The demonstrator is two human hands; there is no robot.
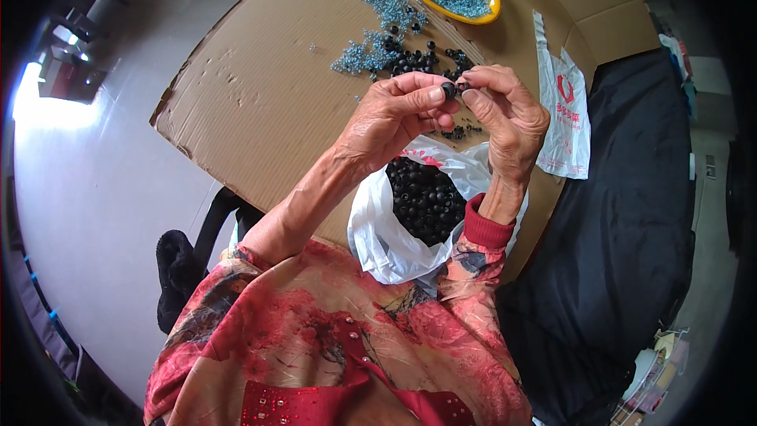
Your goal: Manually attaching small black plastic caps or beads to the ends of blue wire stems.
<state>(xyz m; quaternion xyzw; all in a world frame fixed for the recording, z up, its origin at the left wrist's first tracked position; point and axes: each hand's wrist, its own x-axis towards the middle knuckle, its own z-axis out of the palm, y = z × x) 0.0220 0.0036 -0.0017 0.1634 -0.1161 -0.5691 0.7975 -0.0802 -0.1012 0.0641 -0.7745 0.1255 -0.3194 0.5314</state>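
Note:
Both hands meet above the cardboard, fingertips almost touching. Between thumb and forefinger, my left hand [390,114] pinches a small round black bead-like piece [449,90]. My right hand [509,118] pinches a smaller dark piece [464,87] right beside it; fingers partly cover this one. Whether the two pieces touch, I cannot tell. Below my hands a white plastic bag [374,225] stands open, full of matching round black pieces [426,201]. Beyond my fingers, more black pieces [414,61] lie loose on the cardboard, next to heaps of small blue-grey pieces [386,6].
A yellow oval bowl [495,9] of blue-grey pieces sits at the far edge. The brown cardboard sheet [244,79] covers the work surface. To the right lie a flat white plastic bag [569,142] with red print and a large black cloth [623,189].

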